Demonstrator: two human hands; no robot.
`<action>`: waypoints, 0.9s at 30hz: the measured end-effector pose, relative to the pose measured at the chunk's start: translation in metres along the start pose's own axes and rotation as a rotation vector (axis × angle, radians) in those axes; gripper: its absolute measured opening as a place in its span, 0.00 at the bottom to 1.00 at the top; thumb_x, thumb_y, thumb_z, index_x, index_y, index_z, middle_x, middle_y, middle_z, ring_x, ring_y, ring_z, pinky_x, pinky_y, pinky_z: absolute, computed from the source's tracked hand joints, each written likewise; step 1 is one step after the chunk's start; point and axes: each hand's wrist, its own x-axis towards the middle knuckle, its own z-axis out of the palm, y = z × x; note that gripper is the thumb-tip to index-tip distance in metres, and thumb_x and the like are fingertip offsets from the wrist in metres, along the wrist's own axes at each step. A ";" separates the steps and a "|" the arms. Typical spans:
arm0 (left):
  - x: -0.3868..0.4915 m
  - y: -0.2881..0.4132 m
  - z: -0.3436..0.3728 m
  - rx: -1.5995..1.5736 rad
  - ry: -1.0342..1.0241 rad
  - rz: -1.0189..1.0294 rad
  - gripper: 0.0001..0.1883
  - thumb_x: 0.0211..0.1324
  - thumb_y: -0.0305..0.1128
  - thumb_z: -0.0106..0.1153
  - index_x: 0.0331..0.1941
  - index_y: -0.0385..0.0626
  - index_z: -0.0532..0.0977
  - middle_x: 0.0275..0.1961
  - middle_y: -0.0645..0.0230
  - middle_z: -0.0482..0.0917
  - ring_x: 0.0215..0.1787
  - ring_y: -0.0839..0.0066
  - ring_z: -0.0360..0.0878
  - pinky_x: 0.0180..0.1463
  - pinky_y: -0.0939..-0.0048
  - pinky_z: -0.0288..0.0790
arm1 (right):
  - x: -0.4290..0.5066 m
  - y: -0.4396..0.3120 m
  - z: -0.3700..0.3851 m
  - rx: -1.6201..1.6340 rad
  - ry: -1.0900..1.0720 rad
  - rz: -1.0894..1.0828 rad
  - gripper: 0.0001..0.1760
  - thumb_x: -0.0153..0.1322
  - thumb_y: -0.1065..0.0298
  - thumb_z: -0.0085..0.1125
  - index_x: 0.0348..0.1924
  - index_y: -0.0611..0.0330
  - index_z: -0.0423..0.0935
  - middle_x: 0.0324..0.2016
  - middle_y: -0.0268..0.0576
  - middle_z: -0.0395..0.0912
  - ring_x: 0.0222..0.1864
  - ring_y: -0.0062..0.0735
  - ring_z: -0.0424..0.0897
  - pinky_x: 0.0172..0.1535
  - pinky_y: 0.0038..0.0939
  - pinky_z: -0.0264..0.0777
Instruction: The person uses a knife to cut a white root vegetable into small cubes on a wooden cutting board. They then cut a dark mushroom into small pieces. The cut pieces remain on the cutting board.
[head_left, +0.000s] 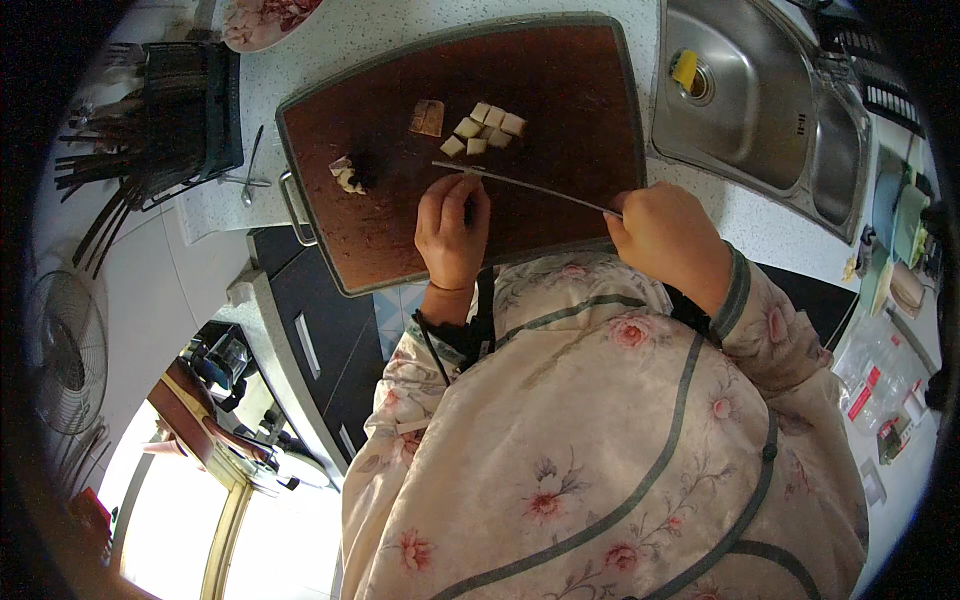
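Observation:
My right hand (667, 236) grips a knife (544, 191) whose blade reaches left across a dark wooden cutting board (390, 202). I see the blade almost edge-on, as a thin line. My left hand (454, 232) is over the board with its fingers bent, their tips close against the blade near its far end. Whether those fingers pinch something is hidden. Just beyond the blade lie several pale, cut cubes of food (484, 127). A flat brownish piece (427, 118), scored into small squares, is left of them. Farther left sits a small heap of whitish scraps (348, 175).
At the right is a stainless steel sink (772, 135) with a yellow item (684, 70) by its drain. A black utensil rack (191, 105) and a spoon (247, 191) are at the left. A bowl of raw meat (266, 19) stands at the back. The board has a metal handle (296, 210).

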 end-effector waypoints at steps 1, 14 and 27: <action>0.000 0.000 0.000 0.016 0.005 0.014 0.12 0.46 0.21 0.66 0.37 0.45 0.77 0.41 0.63 0.78 0.40 0.63 0.79 0.38 0.67 0.76 | -0.001 0.000 -0.001 -0.010 -0.002 -0.004 0.08 0.59 0.68 0.57 0.19 0.63 0.80 0.19 0.56 0.77 0.25 0.55 0.80 0.31 0.44 0.76; -0.003 0.001 -0.001 -0.007 -0.014 -0.018 0.12 0.44 0.21 0.66 0.35 0.43 0.76 0.42 0.62 0.76 0.41 0.60 0.77 0.41 0.64 0.75 | 0.003 0.006 -0.015 -0.141 -0.057 -0.040 0.09 0.62 0.66 0.57 0.22 0.63 0.80 0.18 0.55 0.77 0.24 0.53 0.79 0.29 0.43 0.74; -0.003 0.000 -0.004 -0.015 -0.062 -0.046 0.15 0.44 0.22 0.66 0.40 0.44 0.78 0.43 0.61 0.77 0.43 0.59 0.77 0.41 0.64 0.75 | 0.001 0.006 -0.020 -0.180 -0.020 -0.115 0.08 0.61 0.66 0.60 0.24 0.62 0.77 0.16 0.52 0.75 0.22 0.51 0.78 0.28 0.43 0.72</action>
